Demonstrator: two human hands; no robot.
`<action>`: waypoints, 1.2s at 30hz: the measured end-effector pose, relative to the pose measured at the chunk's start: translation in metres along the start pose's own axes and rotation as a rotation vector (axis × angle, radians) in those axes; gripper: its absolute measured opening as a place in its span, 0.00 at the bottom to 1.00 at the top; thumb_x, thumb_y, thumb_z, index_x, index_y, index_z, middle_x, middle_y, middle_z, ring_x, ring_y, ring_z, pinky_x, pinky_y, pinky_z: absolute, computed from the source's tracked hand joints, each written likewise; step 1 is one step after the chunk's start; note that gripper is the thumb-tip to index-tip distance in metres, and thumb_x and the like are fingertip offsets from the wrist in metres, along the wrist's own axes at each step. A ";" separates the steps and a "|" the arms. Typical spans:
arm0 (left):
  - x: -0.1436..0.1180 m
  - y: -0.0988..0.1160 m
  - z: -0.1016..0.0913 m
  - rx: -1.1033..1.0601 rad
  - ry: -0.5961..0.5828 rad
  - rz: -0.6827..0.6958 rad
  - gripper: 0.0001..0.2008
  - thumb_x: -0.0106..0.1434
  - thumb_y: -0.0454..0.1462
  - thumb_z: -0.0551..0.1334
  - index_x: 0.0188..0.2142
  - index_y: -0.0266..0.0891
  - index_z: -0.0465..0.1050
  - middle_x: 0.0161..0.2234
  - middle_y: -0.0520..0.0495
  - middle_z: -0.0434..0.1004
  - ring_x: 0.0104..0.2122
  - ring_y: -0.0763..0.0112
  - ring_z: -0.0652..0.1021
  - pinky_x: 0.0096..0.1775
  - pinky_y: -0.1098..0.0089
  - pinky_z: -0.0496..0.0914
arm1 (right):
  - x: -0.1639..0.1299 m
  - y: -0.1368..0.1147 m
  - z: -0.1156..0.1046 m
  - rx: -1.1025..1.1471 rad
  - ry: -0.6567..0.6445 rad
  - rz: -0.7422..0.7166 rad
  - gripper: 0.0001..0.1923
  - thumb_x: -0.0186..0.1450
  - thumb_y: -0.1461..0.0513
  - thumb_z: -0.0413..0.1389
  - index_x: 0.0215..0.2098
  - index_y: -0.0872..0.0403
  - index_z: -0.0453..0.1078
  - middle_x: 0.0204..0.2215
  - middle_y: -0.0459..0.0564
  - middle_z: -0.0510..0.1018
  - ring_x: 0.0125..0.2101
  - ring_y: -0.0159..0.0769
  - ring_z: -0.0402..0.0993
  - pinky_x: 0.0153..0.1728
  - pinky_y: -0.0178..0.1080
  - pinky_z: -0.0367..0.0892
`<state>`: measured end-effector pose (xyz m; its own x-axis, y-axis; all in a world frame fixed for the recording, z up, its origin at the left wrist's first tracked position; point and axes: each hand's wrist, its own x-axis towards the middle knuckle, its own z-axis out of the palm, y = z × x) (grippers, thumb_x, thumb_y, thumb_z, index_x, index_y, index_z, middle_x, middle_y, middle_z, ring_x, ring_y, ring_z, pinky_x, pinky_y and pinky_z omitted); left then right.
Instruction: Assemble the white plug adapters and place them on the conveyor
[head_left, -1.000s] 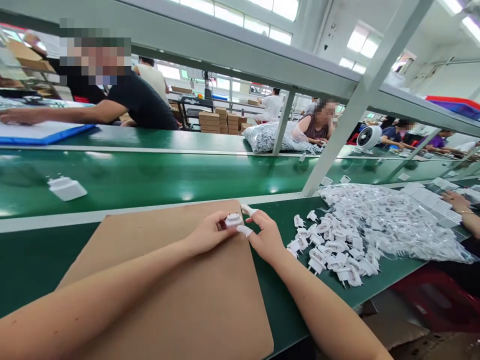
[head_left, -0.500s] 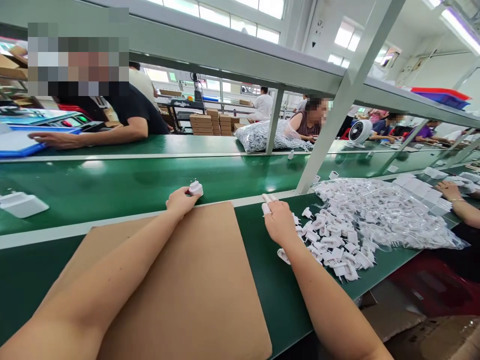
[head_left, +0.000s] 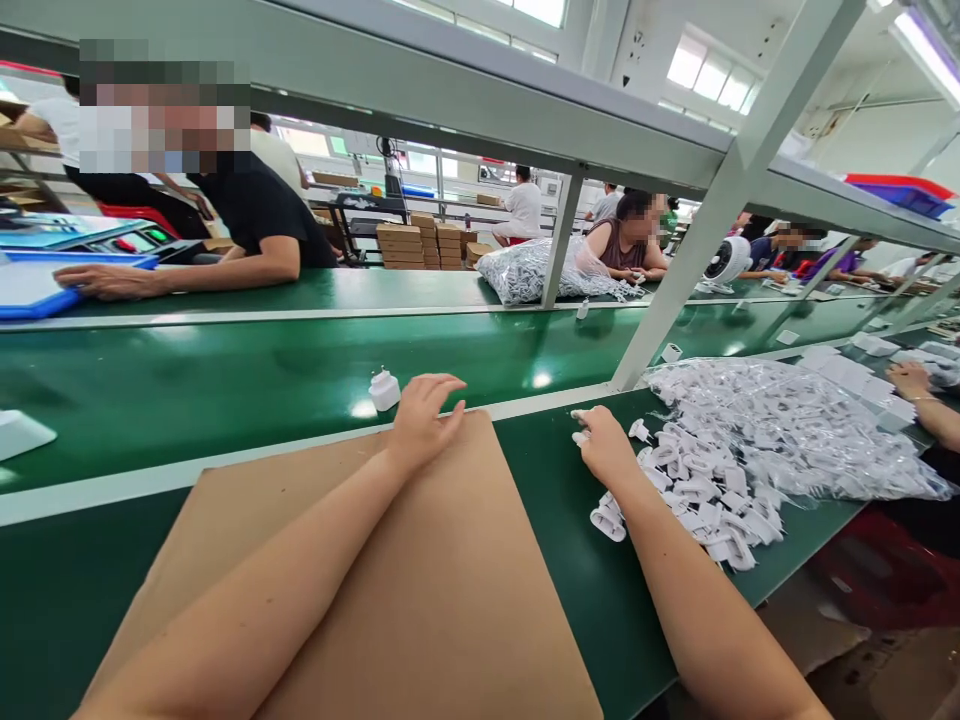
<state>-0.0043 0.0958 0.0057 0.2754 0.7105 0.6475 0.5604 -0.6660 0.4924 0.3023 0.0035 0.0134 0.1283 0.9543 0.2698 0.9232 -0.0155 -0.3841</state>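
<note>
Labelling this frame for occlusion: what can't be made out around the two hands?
Head view only:
- Right hand: fingertips face away, so whether its grip holds a plug is hidden by the hand itself.
- Plug pile: pieces too small and overlapping to count or tell apart.
- Bag: glare on the plastic blurs its contents.
- White part: cut off by the left edge.
- Left hand is open; the plug lies just beyond it, contact unclear.

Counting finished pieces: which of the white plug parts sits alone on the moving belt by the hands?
The white plug part standing alone on the belt, just beyond the left hand; the others lie heaped in the pile by the right hand.
</note>
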 end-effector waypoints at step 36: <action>-0.013 0.048 0.029 -1.152 -0.672 -0.699 0.25 0.49 0.51 0.80 0.32 0.35 0.79 0.34 0.44 0.83 0.27 0.77 0.74 0.33 0.72 0.65 | -0.031 -0.061 0.013 0.629 -0.020 -0.389 0.25 0.64 0.66 0.63 0.59 0.46 0.70 0.51 0.52 0.72 0.54 0.44 0.75 0.59 0.50 0.72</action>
<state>0.0413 0.0612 0.0037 0.6950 0.7078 -0.1264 -0.0887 0.2589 0.9618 0.2378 -0.0211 0.0169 -0.1783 0.8614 0.4755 0.5172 0.4932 -0.6995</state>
